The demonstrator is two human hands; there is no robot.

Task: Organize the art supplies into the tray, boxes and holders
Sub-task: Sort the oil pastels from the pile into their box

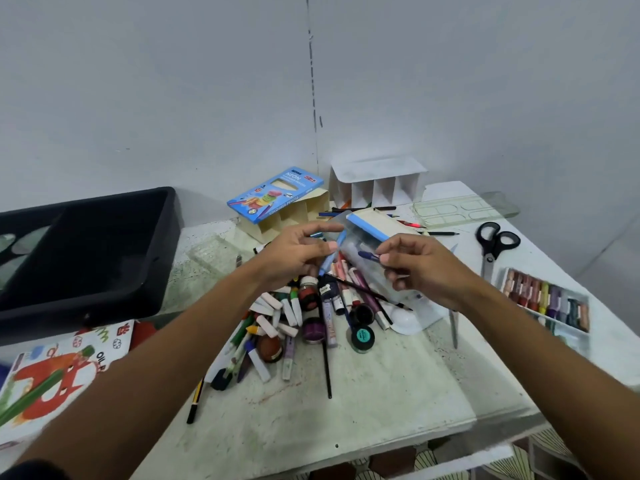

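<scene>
Above the middle of the table, my left hand (294, 252) pinches a light blue marker (333, 252) at its upper end. My right hand (420, 268) grips a clear plastic pouch (372, 244) with a blue strip along its top, and a dark blue pen (367, 255) lies against its fingers. The marker's top sits at the pouch's left edge. Under both hands lies a heap of supplies (304, 317): crayons, chalk sticks, small paint jars, markers and pencils. A black tray (104, 251) stands at the left.
A blue neon pencil box (275, 194) leans on a beige divided holder (294, 216). A white divided holder (377, 185) stands at the back corner. On the right are a clear palette (460, 209), black scissors (493, 245) and an oil pastel tray (547, 301). A pastel box lid (59, 372) lies front left.
</scene>
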